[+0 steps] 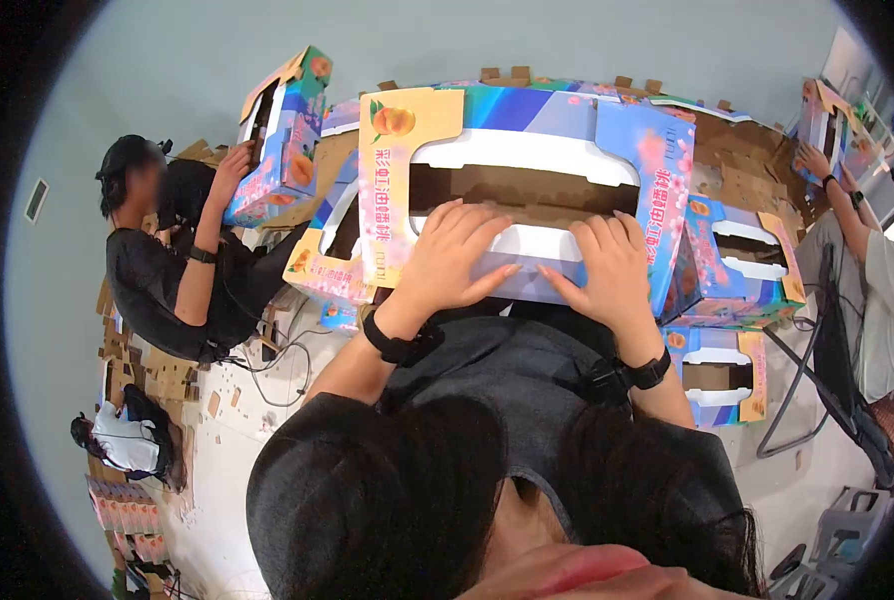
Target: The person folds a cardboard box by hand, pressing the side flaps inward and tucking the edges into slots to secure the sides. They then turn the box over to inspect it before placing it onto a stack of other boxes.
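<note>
A large printed carton (pixel 527 112) with peach pictures and a wide opening in its top stands right in front of me. My left hand (pixel 457 255) lies on the near edge of the opening, fingers spread over the white rim and thumb pointing inward. To its right, my right hand (pixel 602 265) rests on the same edge with its fingers apart and its thumb toward the left thumb. Both hands touch the carton without closing around it. Through the opening, brown cardboard shows inside.
Similar cartons stand at the right (pixel 737 262), below it (pixel 715 377) and at the left (pixel 332 270). A person (pixel 167 270) at the left holds another carton (pixel 285 150); a person (pixel 887 290) at the right handles one too. A folding chair (pixel 837 370) and cables are near.
</note>
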### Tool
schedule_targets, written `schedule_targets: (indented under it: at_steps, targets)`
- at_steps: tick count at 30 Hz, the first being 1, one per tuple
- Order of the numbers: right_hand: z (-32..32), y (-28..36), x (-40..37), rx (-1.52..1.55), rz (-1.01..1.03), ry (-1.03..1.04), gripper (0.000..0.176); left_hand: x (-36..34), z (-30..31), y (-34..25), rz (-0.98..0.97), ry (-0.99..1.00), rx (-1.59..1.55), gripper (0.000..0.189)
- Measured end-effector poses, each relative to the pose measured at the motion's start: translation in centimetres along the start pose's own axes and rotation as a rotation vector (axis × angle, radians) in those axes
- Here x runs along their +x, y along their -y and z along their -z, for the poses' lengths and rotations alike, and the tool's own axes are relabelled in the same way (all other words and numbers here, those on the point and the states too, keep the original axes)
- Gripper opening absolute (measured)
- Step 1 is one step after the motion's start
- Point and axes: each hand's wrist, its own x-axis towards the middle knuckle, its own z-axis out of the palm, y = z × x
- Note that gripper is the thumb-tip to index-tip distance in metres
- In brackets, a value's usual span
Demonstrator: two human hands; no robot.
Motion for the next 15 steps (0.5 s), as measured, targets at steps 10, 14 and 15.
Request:
schedule_targets:
  at_steps: [10,14,15]
  targets:
    - [-0.4,-0.1,-0.7,0.014,-0.073,-0.092,0.037,-2.7,2.4,-0.4,-0.127,-0.431,0.079,0.042]
    - [-0.5,-0.5,-1.5,0.078,-0.152,-0.128,0.038,-4.5,4.9,-0.5,-0.053,-0.631,0.216,0.034]
    - [-0.2,-0.5,-1.4,0.077,-0.153,-0.152,0.038,-4.8,5.6,-0.3,-0.051,-0.671,0.256,0.036]
